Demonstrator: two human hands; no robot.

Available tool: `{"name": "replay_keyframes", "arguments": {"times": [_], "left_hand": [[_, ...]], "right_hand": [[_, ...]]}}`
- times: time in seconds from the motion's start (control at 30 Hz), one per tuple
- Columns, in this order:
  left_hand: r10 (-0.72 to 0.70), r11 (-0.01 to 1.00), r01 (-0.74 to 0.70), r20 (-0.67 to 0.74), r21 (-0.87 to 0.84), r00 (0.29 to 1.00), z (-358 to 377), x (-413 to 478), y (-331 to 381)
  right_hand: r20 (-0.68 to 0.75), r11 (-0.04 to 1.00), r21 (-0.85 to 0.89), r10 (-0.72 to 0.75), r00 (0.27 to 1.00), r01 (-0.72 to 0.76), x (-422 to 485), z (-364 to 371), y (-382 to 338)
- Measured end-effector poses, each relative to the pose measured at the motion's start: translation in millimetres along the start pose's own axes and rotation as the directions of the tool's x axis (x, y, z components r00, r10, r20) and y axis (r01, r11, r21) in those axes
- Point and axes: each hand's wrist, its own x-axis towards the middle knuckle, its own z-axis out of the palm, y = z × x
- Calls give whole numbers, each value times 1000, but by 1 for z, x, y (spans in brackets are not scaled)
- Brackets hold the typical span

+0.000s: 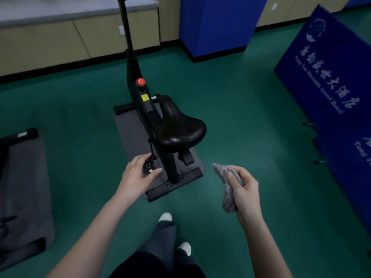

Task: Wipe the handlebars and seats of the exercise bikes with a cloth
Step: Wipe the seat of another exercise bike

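A black exercise bike [140, 91] stands on a grey mat [130, 135] in the middle of the green floor. Its black seat [178, 127] faces me, and its post rises out of the frame's top, so the handlebars are hidden. My right hand [245, 189] grips a bunched grey cloth [226, 185], held in the air below and right of the seat. My left hand [138, 177] hovers with relaxed fingers below and left of the seat, over the bike's pedal [149, 166], and holds nothing.
A second grey mat [24, 177] with part of another black bike lies at the left edge. Blue padded panels [325, 77] lean at the right, and a blue cabinet [218, 25] stands at the back. Beige cupboards [60, 43] line the far wall. My feet [165, 217] are below the bike.
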Motion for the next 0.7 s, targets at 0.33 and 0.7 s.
{"name": "replay_keyframes", "arguments": {"times": [0.33, 0.7], "left_hand": [[-103, 981, 100, -7, -168, 995, 16, 94, 0], [-245, 884, 245, 52, -398, 968, 39, 144, -5]], "right_hand": [[95, 992, -104, -64, 993, 73, 105, 45, -28], [260, 934, -260, -177, 949, 245, 229, 146, -49]]}}
